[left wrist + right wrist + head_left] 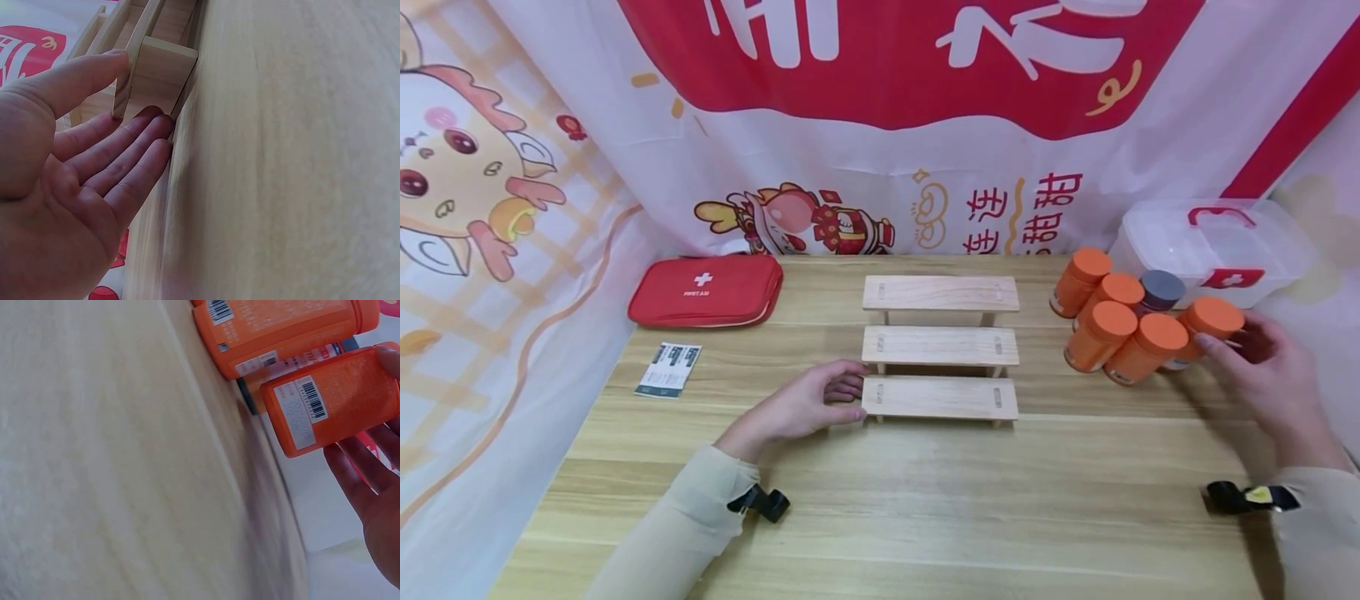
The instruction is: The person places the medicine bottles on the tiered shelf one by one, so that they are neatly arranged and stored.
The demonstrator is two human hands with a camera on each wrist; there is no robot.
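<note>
A three-tier wooden stand (940,397) stands mid-table. At the left end of its lowest board is my left hand (808,402), thumb at the front edge and fingers at the back. In the left wrist view, that board end (128,69) sits between thumb and forefinger. My right hand (1273,375) grips an orange bottle (1213,321) near its lid. The right wrist view shows this bottle (331,394) tilted, its base seemingly off the tabletop. Several other orange bottles (1101,333) and a grey-capped bottle (1162,289) stand close to its left.
Behind the bottles is a clear plastic first-aid box (1213,242) with a red handle. A red first-aid pouch (706,292) lies at the back left, with a printed packet (668,370) in front of it. Printed cloth (880,167) hangs behind the wooden table (925,508).
</note>
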